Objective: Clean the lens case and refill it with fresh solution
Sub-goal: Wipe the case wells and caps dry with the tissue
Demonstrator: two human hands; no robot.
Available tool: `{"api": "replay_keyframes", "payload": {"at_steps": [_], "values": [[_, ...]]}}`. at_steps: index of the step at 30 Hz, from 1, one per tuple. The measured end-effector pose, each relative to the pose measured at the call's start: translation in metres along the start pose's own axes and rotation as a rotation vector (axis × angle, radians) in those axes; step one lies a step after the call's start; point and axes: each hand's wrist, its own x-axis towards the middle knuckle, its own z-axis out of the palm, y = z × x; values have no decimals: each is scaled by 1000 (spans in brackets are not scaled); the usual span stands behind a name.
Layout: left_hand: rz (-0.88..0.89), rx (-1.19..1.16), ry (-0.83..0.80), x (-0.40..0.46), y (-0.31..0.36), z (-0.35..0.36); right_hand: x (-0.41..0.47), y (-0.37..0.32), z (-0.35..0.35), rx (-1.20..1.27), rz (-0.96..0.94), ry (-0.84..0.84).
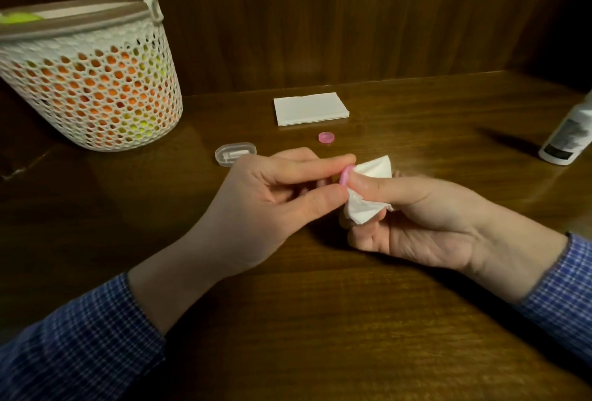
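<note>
My left hand (pixel 275 195) pinches a small pink lens case part (pixel 346 176) between thumb and fingertips, edge-on, so most of it is hidden. My right hand (pixel 426 218) grips a crumpled white tissue (pixel 365 205) and its thumb presses the tissue against the pink piece. A loose pink cap (pixel 326 137) lies on the table beyond my hands. A white solution bottle (pixel 568 136) stands at the right edge, partly cut off by the frame.
A folded stack of white tissues (pixel 310 108) lies at the back centre. A clear oval plastic box (pixel 235 153) sits just beyond my left hand. A white mesh basket (pixel 93 80) with orange and yellow contents stands at the back left. A dark wooden wall backs the table.
</note>
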Motion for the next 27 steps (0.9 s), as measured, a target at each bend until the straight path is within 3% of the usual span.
{"api": "replay_keyframes", "payload": {"at_steps": [2, 5, 7, 12, 15, 17, 24, 27], "values": [[-122, -168, -8, 0, 0, -1, -2, -5, 0, -285, -137, 82], [-504, -545, 16, 7, 2, 0, -6, -13, -1, -716, -363, 232], [-674, -609, -24, 10, 1, -1, -9, -16, -2, -880, -453, 258], [-794, -675, -261, 8, 1, -4, -9, -11, 0, -1097, -506, 230], [-750, -697, -321, 7, -2, -6, -9, -10, 1, -1085, -482, 219], [-668, -641, -298, 7, -3, -7, -8, -8, 1, -951, -423, 217], [-303, -282, -44, 3, 0, -3, 2, -1, 4, -204, -76, 192], [-148, -102, 39, 1, 3, 3, 2, 0, 6, -192, -95, 237]]}}
